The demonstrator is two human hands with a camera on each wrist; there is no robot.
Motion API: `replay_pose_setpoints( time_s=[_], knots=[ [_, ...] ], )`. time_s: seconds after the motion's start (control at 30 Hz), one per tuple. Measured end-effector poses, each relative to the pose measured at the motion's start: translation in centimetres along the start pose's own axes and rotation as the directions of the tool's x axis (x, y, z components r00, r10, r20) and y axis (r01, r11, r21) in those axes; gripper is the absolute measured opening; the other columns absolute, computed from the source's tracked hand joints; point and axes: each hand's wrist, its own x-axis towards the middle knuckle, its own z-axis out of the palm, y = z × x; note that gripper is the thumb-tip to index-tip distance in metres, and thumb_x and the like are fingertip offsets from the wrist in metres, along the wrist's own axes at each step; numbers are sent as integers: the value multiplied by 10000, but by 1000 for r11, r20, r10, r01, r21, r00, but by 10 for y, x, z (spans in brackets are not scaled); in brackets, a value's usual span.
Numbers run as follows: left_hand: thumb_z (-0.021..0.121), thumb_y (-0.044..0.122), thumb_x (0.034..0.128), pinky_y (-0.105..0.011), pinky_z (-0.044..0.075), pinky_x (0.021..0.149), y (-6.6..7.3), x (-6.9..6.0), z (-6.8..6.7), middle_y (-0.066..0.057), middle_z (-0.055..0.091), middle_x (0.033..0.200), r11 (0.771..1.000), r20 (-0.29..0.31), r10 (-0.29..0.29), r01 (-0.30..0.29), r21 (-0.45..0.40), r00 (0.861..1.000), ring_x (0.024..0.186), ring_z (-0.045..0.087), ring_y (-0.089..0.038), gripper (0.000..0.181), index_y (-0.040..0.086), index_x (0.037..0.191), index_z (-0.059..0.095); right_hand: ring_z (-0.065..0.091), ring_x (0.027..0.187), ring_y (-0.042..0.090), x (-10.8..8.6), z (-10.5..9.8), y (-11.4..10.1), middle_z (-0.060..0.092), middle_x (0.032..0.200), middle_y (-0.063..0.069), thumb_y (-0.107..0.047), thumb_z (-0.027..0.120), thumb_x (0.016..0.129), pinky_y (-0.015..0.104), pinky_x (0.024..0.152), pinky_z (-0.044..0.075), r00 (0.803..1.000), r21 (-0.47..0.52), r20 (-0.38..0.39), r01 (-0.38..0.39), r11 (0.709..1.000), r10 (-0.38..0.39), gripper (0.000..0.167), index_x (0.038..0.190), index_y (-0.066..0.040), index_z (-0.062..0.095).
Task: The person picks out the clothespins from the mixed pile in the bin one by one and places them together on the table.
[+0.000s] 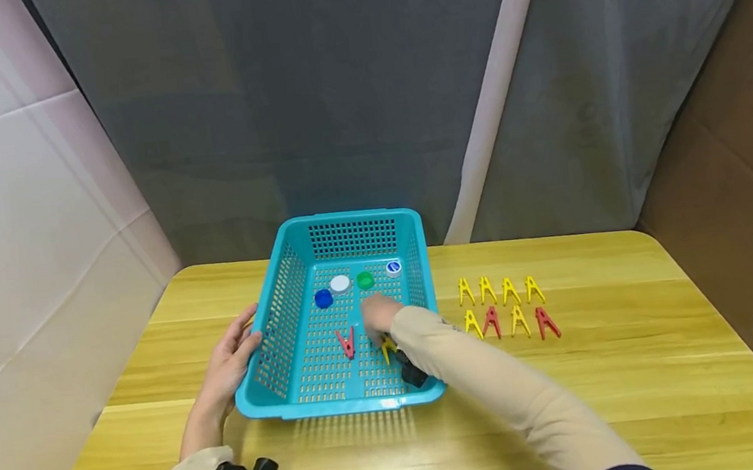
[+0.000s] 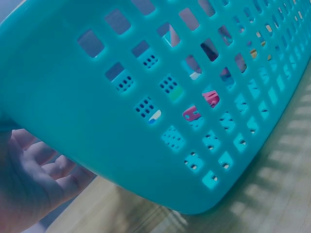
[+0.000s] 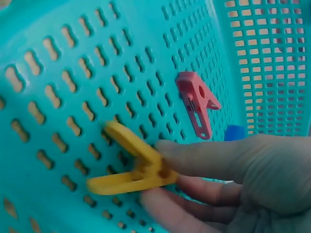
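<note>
A turquoise plastic basket (image 1: 342, 405) with slotted walls stands on the table. My left hand (image 1: 229, 363) grips its left side at the rim; in the left wrist view the fingers (image 2: 60, 170) bend beside the wall, partly behind the basket. Inside the basket, my right hand (image 1: 379, 315) pinches a yellow clothespin (image 3: 129, 182) by one end between thumb and fingers, its two legs spread toward the slotted floor. A red clothespin (image 1: 347, 343) lies on that floor to the left of this hand. Farther back are a blue cap (image 1: 323, 298), a white cap (image 1: 339, 284), a green cap (image 1: 364, 280) and a blue-and-white cap (image 1: 394, 267).
Several yellow clothespins (image 1: 509, 291) and two red clothespins (image 1: 547, 323) stand in two rows on the wooden table (image 1: 638, 361), right of the basket. A grey curtain (image 1: 348, 100) hangs behind the table, with a white sheet (image 1: 40, 247) on the left.
</note>
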Motion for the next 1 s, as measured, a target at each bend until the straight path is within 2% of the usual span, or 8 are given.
replay_pose_setpoints(
  time_s=[0.13,0.27,0.43,0.53,0.63,0.77,0.9,1.0],
  knots=[
    [415,200,1013,-169,463,790,-1,-1,1,-280,331,1396,1000,3,-1,1,3,1000,1002,528,43,547,-4,1476,207,474,544,158,5,1,-1,544,742,84,93,706,720,216,432,410,998,27,-60,35,999,-33,153,814,11,618],
    [419,193,1012,-172,466,791,0,-1,1,-265,339,1393,1000,-3,-13,13,-4,1000,998,530,41,546,-4,1475,209,462,555,152,15,3,-3,562,781,78,100,665,724,219,451,410,990,98,-125,69,993,-57,140,793,-8,611],
    [417,186,1011,-173,466,797,1,-1,1,-282,320,1404,1000,-4,-17,17,-18,1000,1000,529,41,548,-5,1477,200,493,588,149,29,6,-4,622,907,110,84,641,753,226,496,438,972,88,-215,118,989,-97,119,771,-26,599],
    [407,184,1014,-171,467,791,2,0,1,-306,308,1407,1000,-1,-5,5,-7,1000,996,530,43,542,-4,1478,199,514,613,146,34,7,-4,634,874,100,56,637,777,230,535,461,958,34,-258,142,989,-128,110,736,-37,594],
    [402,181,1016,-166,465,789,2,0,1,-314,300,1409,1000,4,1,-1,2,1000,999,525,52,541,-10,1477,195,547,639,146,35,8,-4,630,840,75,-42,697,795,244,583,488,956,17,-267,134,991,-125,121,724,-49,599],
    [402,183,1015,-160,460,792,2,0,2,-312,296,1417,1000,7,-3,3,6,1000,1001,516,64,544,-12,1477,191,576,668,158,28,8,-5,621,831,48,-206,789,755,273,604,500,968,37,-240,78,996,-67,226,773,-56,621],
    [399,182,1016,-160,460,789,2,0,1,-309,303,1419,1000,7,-6,6,6,1000,995,518,65,543,-6,1479,189,561,671,161,21,6,-5,611,835,39,-184,784,743,280,576,491,976,71,-215,42,997,-26,221,822,-60,620],
    [397,181,1017,-161,461,787,2,0,0,-310,303,1419,1000,8,-8,8,5,1000,994,519,63,542,-5,1480,186,522,643,160,18,5,-6,585,784,30,-106,748,736,271,543,469,981,59,-195,28,998,-16,163,765,-78,590]
  ],
)
